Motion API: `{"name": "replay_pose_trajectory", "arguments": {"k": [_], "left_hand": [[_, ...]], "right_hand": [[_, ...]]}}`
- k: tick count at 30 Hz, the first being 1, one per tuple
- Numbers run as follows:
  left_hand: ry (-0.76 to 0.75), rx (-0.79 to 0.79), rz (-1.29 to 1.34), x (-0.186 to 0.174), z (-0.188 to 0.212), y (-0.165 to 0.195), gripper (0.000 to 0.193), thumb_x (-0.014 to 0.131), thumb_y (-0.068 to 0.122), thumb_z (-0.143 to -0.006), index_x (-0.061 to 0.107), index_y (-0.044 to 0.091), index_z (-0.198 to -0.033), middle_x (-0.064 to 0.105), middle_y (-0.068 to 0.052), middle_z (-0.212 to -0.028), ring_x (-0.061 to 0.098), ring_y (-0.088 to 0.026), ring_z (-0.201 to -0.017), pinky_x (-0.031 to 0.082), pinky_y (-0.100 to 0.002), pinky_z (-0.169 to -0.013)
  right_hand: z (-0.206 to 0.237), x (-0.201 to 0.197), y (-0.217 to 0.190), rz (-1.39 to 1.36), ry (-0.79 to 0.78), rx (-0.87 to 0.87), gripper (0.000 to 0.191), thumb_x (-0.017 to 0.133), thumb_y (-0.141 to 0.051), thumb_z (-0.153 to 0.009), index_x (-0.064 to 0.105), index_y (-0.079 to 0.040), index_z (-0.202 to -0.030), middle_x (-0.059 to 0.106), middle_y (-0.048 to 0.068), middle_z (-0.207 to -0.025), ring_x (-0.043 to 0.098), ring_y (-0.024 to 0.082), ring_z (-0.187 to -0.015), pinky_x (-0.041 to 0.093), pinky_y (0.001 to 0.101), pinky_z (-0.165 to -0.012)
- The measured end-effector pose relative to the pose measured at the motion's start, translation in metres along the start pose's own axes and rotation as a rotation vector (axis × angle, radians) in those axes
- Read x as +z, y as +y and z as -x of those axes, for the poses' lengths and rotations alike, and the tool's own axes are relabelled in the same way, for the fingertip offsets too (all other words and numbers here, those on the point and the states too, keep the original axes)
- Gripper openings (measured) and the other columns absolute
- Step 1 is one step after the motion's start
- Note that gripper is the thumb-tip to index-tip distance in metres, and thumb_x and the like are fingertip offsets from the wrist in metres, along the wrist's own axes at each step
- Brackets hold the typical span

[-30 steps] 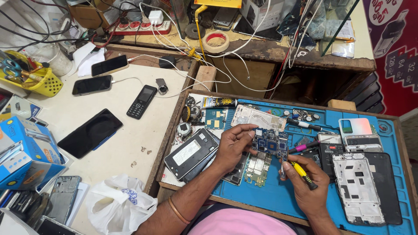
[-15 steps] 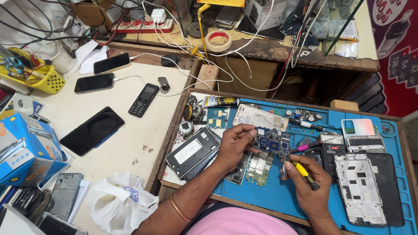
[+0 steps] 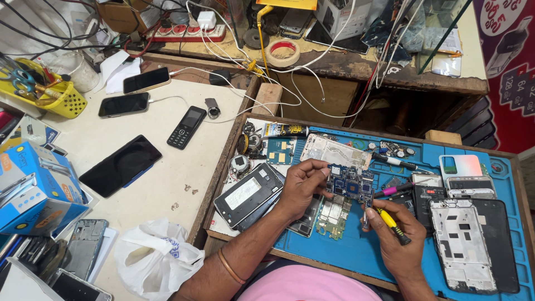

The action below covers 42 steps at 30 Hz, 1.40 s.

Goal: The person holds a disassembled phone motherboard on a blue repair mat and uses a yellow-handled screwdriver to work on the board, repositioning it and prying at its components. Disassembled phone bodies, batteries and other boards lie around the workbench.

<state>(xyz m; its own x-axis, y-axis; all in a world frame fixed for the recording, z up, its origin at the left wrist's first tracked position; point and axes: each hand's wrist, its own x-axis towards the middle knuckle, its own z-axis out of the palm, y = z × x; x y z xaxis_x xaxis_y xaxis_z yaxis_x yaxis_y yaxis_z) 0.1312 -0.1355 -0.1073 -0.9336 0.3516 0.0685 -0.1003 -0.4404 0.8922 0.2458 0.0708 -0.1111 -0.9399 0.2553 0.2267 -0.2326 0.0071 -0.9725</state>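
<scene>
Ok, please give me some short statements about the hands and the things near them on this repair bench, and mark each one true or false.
1. The left hand holds a blue circuit board. True.
2. The right hand holds a yellow-handled tool. True.
3. The blue circuit board lies flat and untouched on the blue mat. False: the left hand's fingers grip it at its edge, and it looks lifted off the mat.
4. The black keypad phone lies on the blue mat. False: it lies on the pale table to the left.
5. A white plastic bag lies near the left forearm. True.
6. The roll of tape sits beside the right hand. False: it sits on the far shelf.
</scene>
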Motion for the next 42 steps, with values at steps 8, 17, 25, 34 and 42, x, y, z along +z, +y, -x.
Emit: {"name": "replay_pose_trajectory", "arguments": {"k": [8,17,25,34,42], "left_hand": [[-0.006,0.010,-0.033,0.0013,-0.0008,0.0013,0.021,0.064,0.013,-0.103,0.067,-0.003,-0.114,0.062,0.001,-0.075,0.061,-0.004,-0.067,0.062,-0.025,-0.061],[0.001,0.018,-0.030,0.0024,-0.0005,-0.0004,0.023,0.065,0.013,-0.102,0.066,-0.004,-0.118,0.063,0.000,-0.079,0.062,-0.004,-0.070,0.064,-0.025,-0.063],[-0.001,0.021,-0.031,0.0039,-0.0028,0.0011,0.020,0.064,0.010,-0.101,0.066,-0.003,-0.115,0.065,-0.001,-0.080,0.063,-0.004,-0.071,0.063,-0.025,-0.063],[0.005,0.024,-0.004,0.0037,-0.0029,0.0021,0.016,0.065,0.009,-0.100,0.067,-0.002,-0.111,0.063,0.000,-0.076,0.062,-0.005,-0.067,0.062,-0.025,-0.059],[-0.015,0.027,0.003,0.0028,-0.0015,0.0015,0.014,0.065,0.008,-0.101,0.068,-0.002,-0.110,0.061,0.000,-0.076,0.061,-0.004,-0.067,0.063,-0.024,-0.060]], "right_hand": [[-0.0009,-0.0011,-0.0015,0.028,0.000,0.014,0.024,0.070,0.000,-0.093,0.069,0.005,-0.116,0.070,0.014,-0.095,0.070,0.017,-0.078,0.058,0.0300,-0.067],[-0.0006,0.0000,-0.0031,0.031,0.006,-0.010,0.023,0.069,0.002,-0.092,0.069,0.005,-0.116,0.070,0.013,-0.096,0.070,0.017,-0.078,0.058,0.0300,-0.067],[-0.0031,-0.0024,-0.0014,0.019,-0.005,-0.017,0.024,0.069,0.001,-0.092,0.068,0.005,-0.116,0.070,0.012,-0.095,0.070,0.016,-0.078,0.059,0.0297,-0.068],[-0.0028,-0.0035,-0.0021,0.047,-0.010,-0.007,0.024,0.070,0.001,-0.092,0.069,0.005,-0.116,0.071,0.014,-0.094,0.071,0.017,-0.078,0.058,0.0300,-0.067],[-0.0035,-0.0049,-0.0009,0.000,-0.014,0.015,0.024,0.069,0.000,-0.093,0.067,0.006,-0.116,0.073,0.016,-0.097,0.070,0.018,-0.077,0.058,0.0308,-0.067]]}}
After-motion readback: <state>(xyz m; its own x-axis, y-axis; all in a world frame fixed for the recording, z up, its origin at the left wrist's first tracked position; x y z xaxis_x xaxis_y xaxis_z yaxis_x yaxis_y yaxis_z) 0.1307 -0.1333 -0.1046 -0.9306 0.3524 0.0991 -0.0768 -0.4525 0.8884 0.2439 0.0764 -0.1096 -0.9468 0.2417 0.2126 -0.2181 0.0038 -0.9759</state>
